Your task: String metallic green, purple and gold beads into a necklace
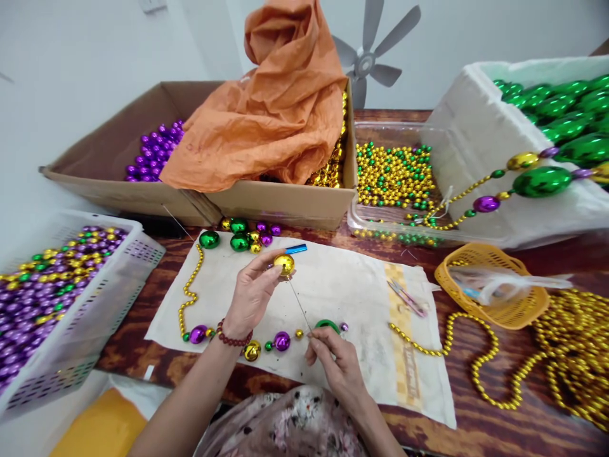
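Note:
My left hand (254, 289) is closed on a large gold bead (284, 265) above the white cloth (361, 298). A thin needle (299, 301) runs down from that bead to my right hand (333, 355), whose fingers pinch its lower end. Behind the right fingers a large green bead (327, 326) is partly hidden, with a small purple bead (344, 327) beside it. To the left, a purple bead (282, 341) and a gold bead (252, 350) lie along the cloth's near side. A strand of small gold beads (190, 295) runs up the cloth's left part.
Behind the cloth stand a cardboard box (285, 206) with orange fabric (271, 108) and a clear bin (354, 219). A white basket (95, 330) is left. Scissors (406, 298), a yellow basket (523, 315), gold strands (580, 336) and a foam box (480, 152) are right.

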Tool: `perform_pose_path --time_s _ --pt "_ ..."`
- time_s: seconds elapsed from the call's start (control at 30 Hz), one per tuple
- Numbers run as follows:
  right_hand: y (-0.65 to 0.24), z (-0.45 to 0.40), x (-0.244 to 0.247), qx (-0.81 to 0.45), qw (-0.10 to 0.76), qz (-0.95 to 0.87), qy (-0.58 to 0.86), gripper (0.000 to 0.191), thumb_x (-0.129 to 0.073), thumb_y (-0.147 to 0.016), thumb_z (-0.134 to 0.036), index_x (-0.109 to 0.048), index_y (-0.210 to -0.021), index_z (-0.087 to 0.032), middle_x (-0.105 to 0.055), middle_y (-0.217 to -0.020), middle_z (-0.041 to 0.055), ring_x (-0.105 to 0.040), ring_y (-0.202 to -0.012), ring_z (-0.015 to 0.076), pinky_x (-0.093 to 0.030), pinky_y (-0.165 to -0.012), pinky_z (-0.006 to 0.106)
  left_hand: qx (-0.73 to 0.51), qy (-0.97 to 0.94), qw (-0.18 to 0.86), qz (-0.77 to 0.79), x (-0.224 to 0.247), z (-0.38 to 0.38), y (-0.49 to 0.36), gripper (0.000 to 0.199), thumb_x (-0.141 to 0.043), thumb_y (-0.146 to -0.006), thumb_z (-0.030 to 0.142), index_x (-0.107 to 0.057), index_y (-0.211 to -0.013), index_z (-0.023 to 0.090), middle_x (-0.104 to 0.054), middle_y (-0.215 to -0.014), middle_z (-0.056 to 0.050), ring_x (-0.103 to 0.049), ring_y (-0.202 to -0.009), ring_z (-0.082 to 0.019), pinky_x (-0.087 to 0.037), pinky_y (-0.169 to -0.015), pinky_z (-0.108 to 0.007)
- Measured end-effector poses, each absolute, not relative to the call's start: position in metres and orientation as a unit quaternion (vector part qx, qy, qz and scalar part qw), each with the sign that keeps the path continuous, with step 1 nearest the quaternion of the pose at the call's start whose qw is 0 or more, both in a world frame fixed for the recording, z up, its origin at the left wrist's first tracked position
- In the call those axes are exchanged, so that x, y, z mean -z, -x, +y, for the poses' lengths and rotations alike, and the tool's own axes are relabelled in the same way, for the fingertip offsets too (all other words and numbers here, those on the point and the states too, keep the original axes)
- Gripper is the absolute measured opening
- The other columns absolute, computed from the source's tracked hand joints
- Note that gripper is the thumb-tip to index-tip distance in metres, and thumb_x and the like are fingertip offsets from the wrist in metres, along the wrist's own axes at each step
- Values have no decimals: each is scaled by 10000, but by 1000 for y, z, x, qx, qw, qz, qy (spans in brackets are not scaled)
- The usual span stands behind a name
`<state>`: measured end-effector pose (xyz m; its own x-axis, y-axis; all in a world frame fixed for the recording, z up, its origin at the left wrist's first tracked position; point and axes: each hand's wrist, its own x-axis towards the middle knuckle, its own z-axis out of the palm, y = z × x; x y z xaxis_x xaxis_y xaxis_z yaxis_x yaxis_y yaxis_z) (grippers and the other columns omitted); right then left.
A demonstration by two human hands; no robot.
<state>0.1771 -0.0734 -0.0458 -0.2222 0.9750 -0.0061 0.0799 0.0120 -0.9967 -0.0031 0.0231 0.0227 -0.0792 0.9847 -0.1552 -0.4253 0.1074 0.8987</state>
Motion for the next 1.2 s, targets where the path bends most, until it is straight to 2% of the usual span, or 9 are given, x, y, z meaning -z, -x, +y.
perform_pose_path --time_s 0.17,0.33,0.5,0.6,0.73,0.87,1.07,1.13,1.2 --pt "-172 -74 44 -531 447 -557 456 188 -484 -1015 -286 -612 -907 -201 -675 -656 -6 -653 -572 125 -507 -606 222 -588 -320 597 442 -18 13 -5 324 -842 -723 323 -789 -1033 243 -751 -964 -39 -677 -839 -159 -574 -808 -309" --pt "-166 -72 39 -523 483 -541 449 162 -492 -1010 -264 -614 -926 -199 -684 -654 -15 -646 -555 112 -488 -548 200 -568 -364 578 459 -10 -3 -16 319 -825 -755 315 -768 -1062 251 -742 -1088 -45 -676 -934 -175 -573 -818 -292" --pt "-169 -66 36 -509 504 -509 477 130 -520 -999 -260 -623 -951 -198 -695 -671 -14 -659 -577 114 -477 -535 199 -434 -517 572 465 -2 -13 -12 387 -717 -862 324 -688 -1240 247 -735 -1091 -60 -691 -975 -195 -556 -881 -320" --pt "-175 -63 38 -516 506 -489 488 130 -538 -992 -268 -626 -929 -196 -704 -688 -5 -668 -587 118 -478 -534 204 -336 -619 442 555 11 -3 19 368 -628 -915 322 -663 -1263 209 -725 -1121 -95 -677 -1024 -237 -525 -943 -392" --pt "-178 -63 44 -538 496 -488 476 130 -549 -990 -278 -630 -932 -194 -705 -697 -3 -670 -574 121 -473 -519 209 -153 -694 166 684 31 18 72 222 -547 -920 201 -722 -1052 167 -702 -1058 -132 -609 -1016 -304 -476 -944 -478" --pt "-174 -65 49 -544 481 -504 468 135 -539 -994 -272 -634 -938 -195 -697 -690 -8 -672 -570 120 -471 -520 210 -53 -727 65 681 43 24 88 208 -561 -923 233 -711 -1055 173 -672 -1040 -129 -534 -1011 -332 -452 -869 -469" --pt "-174 -65 51 -537 474 -513 473 131 -532 -996 -260 -634 -943 -197 -690 -691 -12 -665 -569 112 -480 -538 205 -34 -729 50 681 52 24 78 146 -600 -882 219 -707 -971 171 -645 -1035 -150 -503 -1033 -348 -419 -838 -473" --pt "-174 -65 51 -534 472 -517 474 135 -529 -995 -257 -634 -936 -196 -684 -686 -12 -662 -568 113 -490 -550 208 -98 -708 89 694 50 25 80 117 -624 -859 217 -707 -927 171 -653 -1027 -147 -514 -1045 -343 -415 -873 -481" --pt "-174 -65 51 -535 465 -526 470 141 -527 -994 -253 -639 -929 -196 -680 -685 -11 -661 -572 115 -506 -569 213 -217 -654 181 701 42 26 83 108 -656 -841 250 -703 -903 176 -668 -1001 -122 -552 -1022 -311 -429 -890 -458"
